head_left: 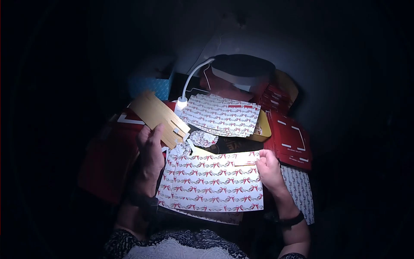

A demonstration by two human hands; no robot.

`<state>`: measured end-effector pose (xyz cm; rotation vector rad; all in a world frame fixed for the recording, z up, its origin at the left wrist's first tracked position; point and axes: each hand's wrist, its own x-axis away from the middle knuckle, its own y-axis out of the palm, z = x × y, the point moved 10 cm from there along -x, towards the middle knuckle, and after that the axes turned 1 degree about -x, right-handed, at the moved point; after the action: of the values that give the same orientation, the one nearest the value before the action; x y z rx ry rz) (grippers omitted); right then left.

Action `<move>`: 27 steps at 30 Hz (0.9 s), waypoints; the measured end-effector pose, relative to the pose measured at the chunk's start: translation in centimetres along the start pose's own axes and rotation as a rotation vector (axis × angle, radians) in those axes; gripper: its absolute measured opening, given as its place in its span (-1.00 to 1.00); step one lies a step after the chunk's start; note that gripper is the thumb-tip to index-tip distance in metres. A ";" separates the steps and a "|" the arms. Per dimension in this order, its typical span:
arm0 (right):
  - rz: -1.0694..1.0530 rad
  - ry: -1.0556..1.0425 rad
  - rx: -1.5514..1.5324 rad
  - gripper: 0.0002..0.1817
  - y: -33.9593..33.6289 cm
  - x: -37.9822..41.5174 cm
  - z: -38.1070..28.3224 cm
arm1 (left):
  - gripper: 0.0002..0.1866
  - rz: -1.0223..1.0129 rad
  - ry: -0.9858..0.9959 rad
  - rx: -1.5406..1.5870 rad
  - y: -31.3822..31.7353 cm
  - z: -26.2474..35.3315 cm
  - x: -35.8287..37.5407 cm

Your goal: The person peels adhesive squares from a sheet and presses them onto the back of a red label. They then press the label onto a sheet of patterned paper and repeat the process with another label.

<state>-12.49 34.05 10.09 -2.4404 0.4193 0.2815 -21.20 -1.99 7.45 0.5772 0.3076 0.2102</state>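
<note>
My left hand (152, 144) is closed on a stack of tan paper strips (156, 117), tilted, with small white pieces at its lower right end. My right hand (270, 169) pinches the upper right corner of a white sheet (215, 185) printed with red bows and green garlands. That sheet lies flat in front of me, over other sheets. A small bow-printed piece (246, 160) shows at the corner by my right fingers. Between the hands, above the sheet, are crumpled-looking patterned bundles (204, 138).
Behind stands a pile of bow-printed sheets (220, 114) beside a white gooseneck lamp (182, 102). Red printed cards (291, 140) lie at the right, above a patterned sheet (299, 190). A blue box (152, 86) and a dark rounded object (243, 67) are at the back.
</note>
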 end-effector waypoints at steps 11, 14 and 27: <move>0.147 0.089 -0.503 -0.86 -6.3 -11.0 2.2 | -0.68 0.059 -0.049 -0.093 -0.4 0.1 0.7; 0.161 0.131 -0.478 -0.84 -5.5 -15.0 3.0 | -0.67 0.024 -0.092 -0.110 -0.4 -0.5 0.7; 0.095 0.257 -0.318 -0.63 2.0 -26.1 6.8 | -0.69 -0.028 -0.142 -0.150 -0.4 -2.4 -0.3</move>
<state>-38.03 42.71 11.56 -2.7855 0.6452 0.0766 -22.23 -1.21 5.42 0.4366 0.1603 0.1624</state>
